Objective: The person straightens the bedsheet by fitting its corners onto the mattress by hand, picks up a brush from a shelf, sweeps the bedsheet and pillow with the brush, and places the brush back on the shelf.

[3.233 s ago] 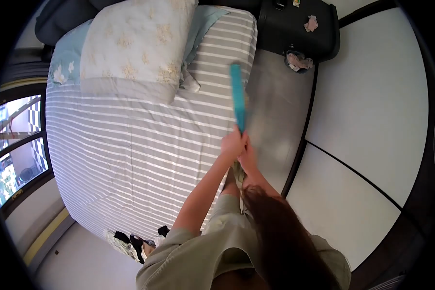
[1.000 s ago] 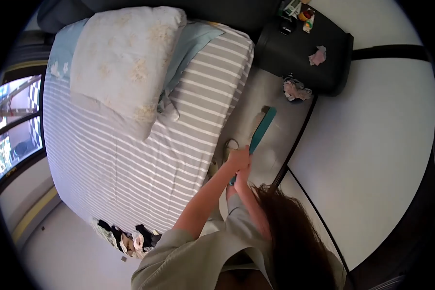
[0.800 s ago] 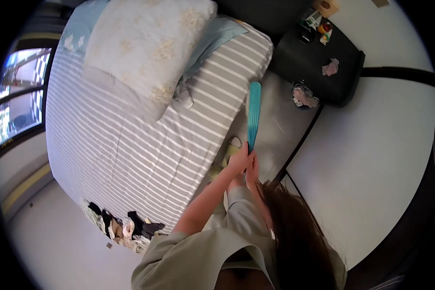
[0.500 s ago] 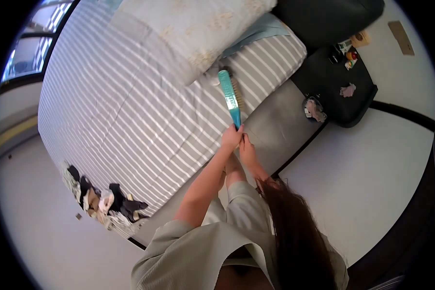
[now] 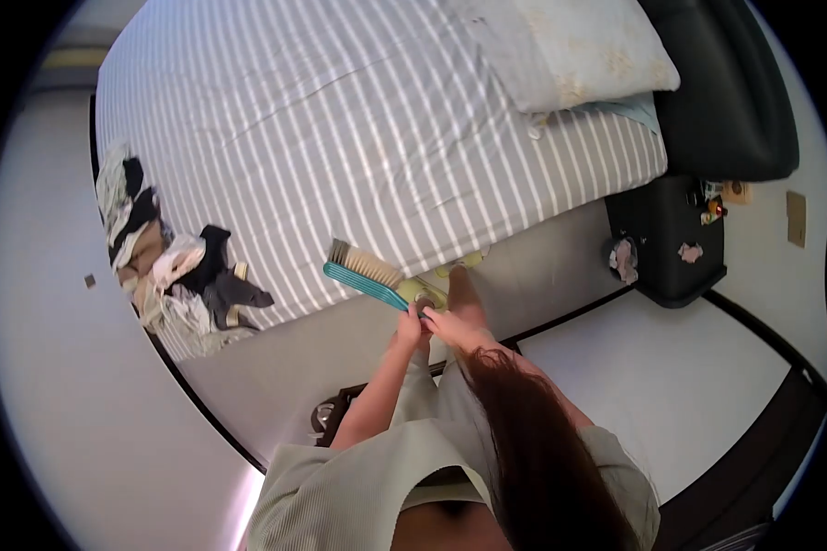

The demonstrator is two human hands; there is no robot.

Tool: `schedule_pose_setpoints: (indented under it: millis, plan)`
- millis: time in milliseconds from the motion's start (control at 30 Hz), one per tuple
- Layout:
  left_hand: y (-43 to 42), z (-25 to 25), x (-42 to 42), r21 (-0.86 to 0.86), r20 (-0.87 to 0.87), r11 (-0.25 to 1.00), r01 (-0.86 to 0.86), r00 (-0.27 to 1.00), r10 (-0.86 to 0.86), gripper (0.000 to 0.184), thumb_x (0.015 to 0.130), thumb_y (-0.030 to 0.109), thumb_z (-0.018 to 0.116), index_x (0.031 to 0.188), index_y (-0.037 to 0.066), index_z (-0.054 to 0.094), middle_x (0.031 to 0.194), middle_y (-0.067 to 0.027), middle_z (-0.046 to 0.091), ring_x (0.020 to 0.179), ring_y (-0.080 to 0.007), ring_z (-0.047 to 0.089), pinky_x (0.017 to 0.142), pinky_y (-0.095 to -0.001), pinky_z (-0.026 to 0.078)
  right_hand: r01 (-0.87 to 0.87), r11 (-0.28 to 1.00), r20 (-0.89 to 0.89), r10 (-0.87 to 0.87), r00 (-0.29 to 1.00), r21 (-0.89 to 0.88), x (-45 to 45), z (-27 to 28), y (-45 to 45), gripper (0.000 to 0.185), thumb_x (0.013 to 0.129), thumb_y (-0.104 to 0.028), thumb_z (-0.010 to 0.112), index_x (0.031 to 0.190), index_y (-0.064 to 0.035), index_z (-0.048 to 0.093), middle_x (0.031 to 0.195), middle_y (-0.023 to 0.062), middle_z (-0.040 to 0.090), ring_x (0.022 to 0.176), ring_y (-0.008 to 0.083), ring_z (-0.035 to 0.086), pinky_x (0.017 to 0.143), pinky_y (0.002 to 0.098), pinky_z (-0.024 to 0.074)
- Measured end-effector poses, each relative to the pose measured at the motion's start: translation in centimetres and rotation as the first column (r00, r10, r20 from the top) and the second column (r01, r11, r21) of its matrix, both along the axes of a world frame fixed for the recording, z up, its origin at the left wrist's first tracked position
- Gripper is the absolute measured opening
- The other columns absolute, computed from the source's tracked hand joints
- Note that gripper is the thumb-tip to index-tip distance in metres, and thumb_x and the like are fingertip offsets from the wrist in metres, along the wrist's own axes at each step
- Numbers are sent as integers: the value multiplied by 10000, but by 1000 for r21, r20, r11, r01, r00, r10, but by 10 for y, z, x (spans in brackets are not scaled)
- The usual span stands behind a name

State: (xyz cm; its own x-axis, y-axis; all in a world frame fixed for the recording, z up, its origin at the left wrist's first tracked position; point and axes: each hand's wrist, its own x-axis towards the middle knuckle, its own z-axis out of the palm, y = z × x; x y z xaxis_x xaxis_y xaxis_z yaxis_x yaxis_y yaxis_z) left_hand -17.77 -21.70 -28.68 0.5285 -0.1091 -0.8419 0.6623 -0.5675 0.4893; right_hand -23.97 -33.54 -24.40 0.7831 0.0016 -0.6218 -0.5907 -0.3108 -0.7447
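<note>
Brush (image 5: 368, 286), teal back w/ pale bristles (image 5: 369, 264), is in both hands ahead of the wearer's body, its head seen against the near edge of the striped bed (image 5: 340, 138). Long axis runs diagonally: handle butt at the hands, tip out to upper L. of view, toward the clothes pile (image 5: 184, 266) (well apart from it). Bristles face away from the wearer, bed side; teal back faces the wearer. Contact betw. brush and sheet: cannot tell.

L. hand (image 5: 409, 325) is closed round the handle. R. hand (image 5: 450, 328) has its fingers at the butt end, just beside L. hand; whether it grips or only rests there, cannot tell.

Obscured: most of the handle, covered by fingers; part of R. forearm, behind long hair (image 5: 533, 441). Slipper (image 5: 434, 294) just past the hands is partly hidden by them. Folded quilt (image 5: 588, 55) is cut off at top edge; small items at far R. too small to ID.
</note>
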Motion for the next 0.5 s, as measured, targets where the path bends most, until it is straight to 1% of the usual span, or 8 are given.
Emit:
schedule_pose_setpoints:
  millis: [67, 200, 233, 300, 367, 400, 433, 500]
  plan:
    - [18, -2, 4, 47, 65, 998, 52, 996, -55, 387, 852, 321, 404, 729, -37, 487, 598, -111, 522, 584, -147, 538, 518, -317, 421, 36, 999, 70, -39, 997, 33, 7, 5, 14, 215, 840, -265, 429, 947, -78, 431, 686, 228, 551, 611, 397, 534, 520, 494, 375]
    - [-10, 28, 23, 76, 161, 994, 79, 983, -91, 395, 841, 339, 429, 792, -51, 467, 637, -161, 538, 604, -233, 554, 538, -355, 418, 50, 995, 79, -44, 996, -81, 27, 27, -4, 253, 836, -221, 435, 1045, -79, 445, 699, 219, 556, 641, 392, 529, 536, 443, 400]
    - [-26, 39, 32, 100, 183, 986, 134, 971, -151, 453, 831, 389, 415, 802, -56, 488, 692, -244, 554, 703, -399, 546, 624, -436, 412, 108, 988, 86, -99, 991, -108, 26, 25, -10, 266, 836, -213, 435, 1064, -76, 446, 698, 216, 558, 644, 384, 534, 537, 427, 406]
    - [-58, 42, 46, 25, 232, 977, 211, 950, -211, 450, 821, 399, 425, 843, -48, 474, 727, -255, 553, 738, -410, 539, 644, -446, 413, 262, 954, 112, -247, 962, -145, 27, 18, -24, 301, 835, -193, 436, 1109, -69, 433, 690, 197, 569, 625, 365, 551, 543, 388, 417]
    - [-96, 47, 68, -86, 227, 942, 325, 927, -299, 451, 809, 405, 439, 899, -37, 455, 790, -265, 551, 776, -422, 526, 665, -456, 408, 459, 878, 117, -446, 887, -135, 41, 17, -38, 305, 837, -211, 431, 1109, -74, 425, 731, 217, 563, 669, 395, 537, 563, 426, 407]
    - [-113, 41, 72, -117, 332, 947, 298, 911, -246, 410, 811, 372, 468, 878, -31, 466, 716, -212, 557, 686, -360, 548, 627, -397, 413, 550, 825, 118, -538, 835, -131, 52, 18, -45, 308, 838, -220, 428, 1110, -76, 421, 752, 227, 559, 691, 410, 530, 574, 444, 402]
    - [-130, 33, 80, -110, 364, 935, 337, 889, -278, 394, 820, 346, 451, 920, -35, 440, 704, -194, 569, 686, -367, 547, 646, -400, 416, 577, 808, 135, -563, 816, -119, 65, 20, -50, 310, 838, -206, 422, 1118, -73, 408, 781, 232, 555, 715, 413, 526, 587, 445, 399]
    - [-146, 15, 99, -124, 277, 956, 268, 934, -226, 368, 830, 315, 436, 952, -32, 416, 690, -171, 583, 660, -340, 558, 641, -385, 426, 625, 775, 166, -606, 778, -99, 90, 20, -58, 318, 839, -177, 409, 1136, -67, 383, 840, 242, 547, 763, 419, 517, 613, 448, 394]
